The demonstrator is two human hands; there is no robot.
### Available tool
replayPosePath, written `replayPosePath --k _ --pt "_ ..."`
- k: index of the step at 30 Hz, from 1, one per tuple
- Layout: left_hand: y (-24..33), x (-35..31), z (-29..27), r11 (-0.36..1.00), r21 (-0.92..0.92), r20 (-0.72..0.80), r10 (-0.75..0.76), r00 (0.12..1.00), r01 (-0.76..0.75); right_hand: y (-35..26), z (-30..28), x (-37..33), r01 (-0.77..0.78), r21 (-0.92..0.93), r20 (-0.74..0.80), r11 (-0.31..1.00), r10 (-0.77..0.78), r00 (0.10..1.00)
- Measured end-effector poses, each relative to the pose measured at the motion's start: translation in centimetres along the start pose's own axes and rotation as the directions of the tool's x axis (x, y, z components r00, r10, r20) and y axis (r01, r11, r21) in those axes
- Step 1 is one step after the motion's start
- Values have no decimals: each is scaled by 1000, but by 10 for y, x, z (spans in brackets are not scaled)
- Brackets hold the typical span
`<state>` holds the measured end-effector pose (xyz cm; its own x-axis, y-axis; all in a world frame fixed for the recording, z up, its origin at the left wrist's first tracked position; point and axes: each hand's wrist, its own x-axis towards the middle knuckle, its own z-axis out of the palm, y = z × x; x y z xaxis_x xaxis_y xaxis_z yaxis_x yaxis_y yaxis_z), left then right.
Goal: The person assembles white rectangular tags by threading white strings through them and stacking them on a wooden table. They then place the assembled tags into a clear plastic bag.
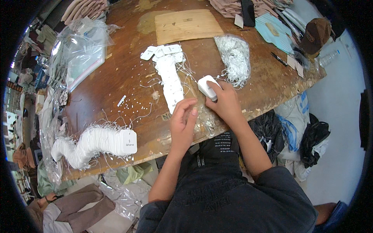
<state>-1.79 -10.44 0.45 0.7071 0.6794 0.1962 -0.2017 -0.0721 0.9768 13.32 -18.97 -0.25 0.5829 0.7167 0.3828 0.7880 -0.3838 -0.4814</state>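
My right hand [226, 101] is closed around a small thick stack of white tags [207, 87], just above the wooden table [128, 77]. To its left my left hand [184, 119] is open, its fingers loosely bent and its thumb apart, with nothing seen in it. Its fingertips are at the near end of a long row of overlapping white hang tags [170, 79]; I cannot tell whether they touch. White strings trail off that row's right side. A second, curved row of strung white tags [99, 141] lies at the table's near left.
A clear bag of white strings [234, 58] lies beyond my right hand. Farther back is a wooden board [188, 26]. Plastic sleeves [85, 54] are at the left; folded clothes, a black phone [248, 13], a marker [279, 59] and a brown cap [316, 35] at the far right.
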Motion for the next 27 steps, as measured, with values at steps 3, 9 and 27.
replayPosePath --k 3,9,27 --pt "-3 0 7 973 -160 34 -166 986 169 5 2 2 -11 90 -34 996 14 999" --pt "-10 11 21 873 -343 53 -351 935 347 9 -7 2 -18 306 -47 952 33 998" --pt "10 18 8 728 -401 305 -467 830 556 -32 -39 -1 301 366 333 881 -426 841"
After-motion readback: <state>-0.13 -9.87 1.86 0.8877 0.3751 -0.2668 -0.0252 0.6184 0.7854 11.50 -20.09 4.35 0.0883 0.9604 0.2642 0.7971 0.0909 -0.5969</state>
